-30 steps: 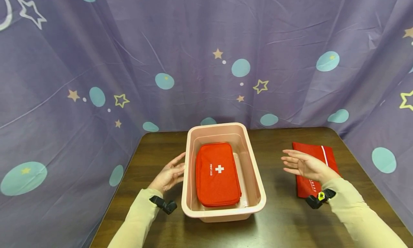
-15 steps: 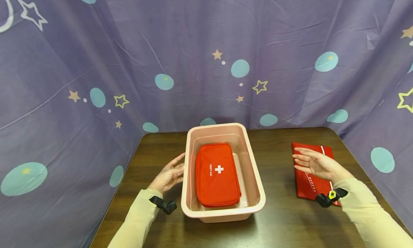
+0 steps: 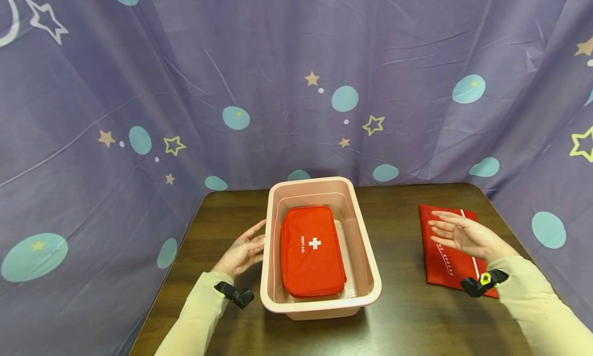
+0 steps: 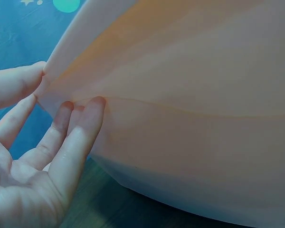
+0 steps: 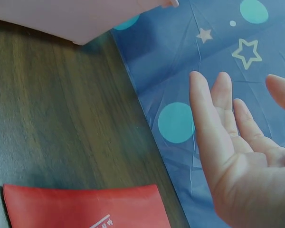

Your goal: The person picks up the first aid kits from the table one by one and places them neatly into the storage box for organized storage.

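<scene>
We see a pale pink, deep rectangular plastic bin [image 3: 319,305] at the middle of the dark brown wood-grain surface [image 3: 394,222]. Its long axis runs almost from 12 to 6 o'clock, the far end leaning slightly toward 11.

Inside it lies a red, round-cornered fabric pouch [image 3: 312,266], face up and nearer the 9 o'clock wall, with bare bin floor along its 3 o'clock side. Its long axis nearly matches the bin's. The white "FIRST AID" lettering reads from 12 down toward 6, so the tops of the letters face 3, where a white cross is printed beside them.

At the bin's 9 o'clock side we find the left hand [image 3: 243,253], fingers extended and parted, fingertips against the outside of the wall without curling round it.

Well apart from the bin, at its 3 o'clock, a red, flat rectangular folder [image 3: 445,268] lies on the surface, its long axis going from 12 to nearly 6, the near end angled toward 5. A white stripe follows its 3 o'clock side. The right hand [image 3: 470,237] hangs above it, holding nothing, fingers loosely spread and directed toward 10. Behind, we see a purple curtain [image 3: 278,140] patterned with stars and blue ovals.
</scene>
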{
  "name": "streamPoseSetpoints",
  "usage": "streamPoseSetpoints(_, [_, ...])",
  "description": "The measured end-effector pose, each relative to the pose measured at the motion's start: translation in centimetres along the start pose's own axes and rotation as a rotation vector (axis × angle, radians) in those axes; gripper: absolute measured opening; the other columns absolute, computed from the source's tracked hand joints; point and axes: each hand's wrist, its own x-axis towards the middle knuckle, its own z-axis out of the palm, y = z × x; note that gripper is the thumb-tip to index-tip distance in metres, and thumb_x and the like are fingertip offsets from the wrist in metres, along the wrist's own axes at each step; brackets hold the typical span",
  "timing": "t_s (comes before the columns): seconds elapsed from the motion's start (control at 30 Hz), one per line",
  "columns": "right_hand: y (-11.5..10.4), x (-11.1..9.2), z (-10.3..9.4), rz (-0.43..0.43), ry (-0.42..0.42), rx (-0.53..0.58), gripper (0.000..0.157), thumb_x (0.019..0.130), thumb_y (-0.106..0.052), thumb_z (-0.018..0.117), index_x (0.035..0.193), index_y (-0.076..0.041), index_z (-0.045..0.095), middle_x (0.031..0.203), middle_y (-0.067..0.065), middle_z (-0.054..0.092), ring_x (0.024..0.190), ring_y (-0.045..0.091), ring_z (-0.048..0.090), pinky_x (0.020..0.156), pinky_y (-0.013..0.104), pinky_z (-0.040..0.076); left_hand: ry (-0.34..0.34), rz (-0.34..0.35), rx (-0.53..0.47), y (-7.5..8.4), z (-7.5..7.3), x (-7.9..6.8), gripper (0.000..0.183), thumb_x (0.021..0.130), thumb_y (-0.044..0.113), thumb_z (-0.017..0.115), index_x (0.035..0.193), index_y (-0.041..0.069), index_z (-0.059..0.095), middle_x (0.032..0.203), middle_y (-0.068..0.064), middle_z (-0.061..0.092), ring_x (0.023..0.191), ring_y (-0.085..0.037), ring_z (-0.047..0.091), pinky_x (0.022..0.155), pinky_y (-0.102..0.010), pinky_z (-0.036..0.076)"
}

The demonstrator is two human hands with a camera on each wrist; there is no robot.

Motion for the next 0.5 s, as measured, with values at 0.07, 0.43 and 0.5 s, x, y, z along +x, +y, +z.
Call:
streamPoseSetpoints(0.07, [-0.1, -0.2, -0.1, -0.002, 0.006, 0.003, 0.051, 0.105, -0.014, 0.015, 0.125, -0.015, 0.062, 0.122, 0.003, 0.063, 0.116, 0.015, 0.058, 0.101, 0.034, 0.045, 0.001, 0.000, -0.001, 0.0, 0.0, 0.0, 0.067, 0.096, -0.003, 0.041, 0.152, 0.006, 0.006, 0.111, 0.000, 0.058, 0.097, -0.010, 0.063, 0.079, -0.029, 0.054])
streamPoseSetpoints(0.43, [-0.5, -2.1, -1.6, -0.006, -0.028, 0.098, 0.054, 0.105, -0.016, 0.010, 0.128, -0.013, 0.059, 0.127, 0.006, 0.061, 0.119, 0.017, 0.056, 0.104, 0.036, 0.042, 0.005, 0.000, 0.006, -0.1, -0.1, 0.1, 0.067, 0.096, -0.004, 0.041, 0.152, 0.006, 0.006, 0.111, 0.000, 0.057, 0.095, -0.010, 0.063, 0.080, -0.029, 0.053])
streamPoseSetpoints(0.5, [-0.6, -2.4, -1.9, -0.006, -0.027, 0.111, 0.055, 0.105, -0.016, 0.010, 0.128, -0.012, 0.059, 0.127, 0.006, 0.061, 0.119, 0.019, 0.056, 0.104, 0.036, 0.042, 0.007, 0.000, 0.006, -0.1, -0.1, 0.1, 0.067, 0.096, -0.004, 0.041, 0.152, 0.006, 0.006, 0.111, 0.000, 0.057, 0.095, -0.009, 0.063, 0.080, -0.029, 0.053])
